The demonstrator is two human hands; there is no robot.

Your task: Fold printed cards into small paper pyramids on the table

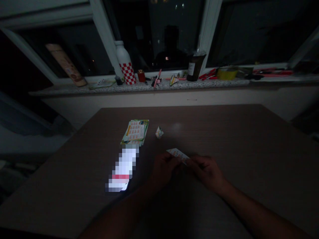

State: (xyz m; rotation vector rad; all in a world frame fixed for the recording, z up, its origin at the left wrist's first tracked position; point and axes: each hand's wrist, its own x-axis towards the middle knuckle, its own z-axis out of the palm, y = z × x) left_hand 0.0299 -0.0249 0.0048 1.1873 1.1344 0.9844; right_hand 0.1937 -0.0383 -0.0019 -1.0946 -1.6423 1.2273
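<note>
Between my two hands is a folded piece of printed paper point(177, 153), its pointed end facing the upper left. My left hand point(164, 167) pinches its lower left edge, and my right hand point(205, 168) grips the right end, fingers closed. Beyond my left hand a small folded paper shape point(159, 132) sits on the table. To its left lies a stack of printed leaflets point(135, 131) with green borders. A phone point(124, 166) with a bright, blurred-out screen rests just below the stack. The dim light hides the undersides of my fingers.
The brown wooden table point(231, 132) reaches toward a speckled window sill point(149, 87). Along that sill stand a red-and-white checkered bottle point(126, 64), a tall tube-shaped flask point(66, 64), a small red jar point(141, 76), a dark tube point(194, 68) and yellow tape point(227, 73).
</note>
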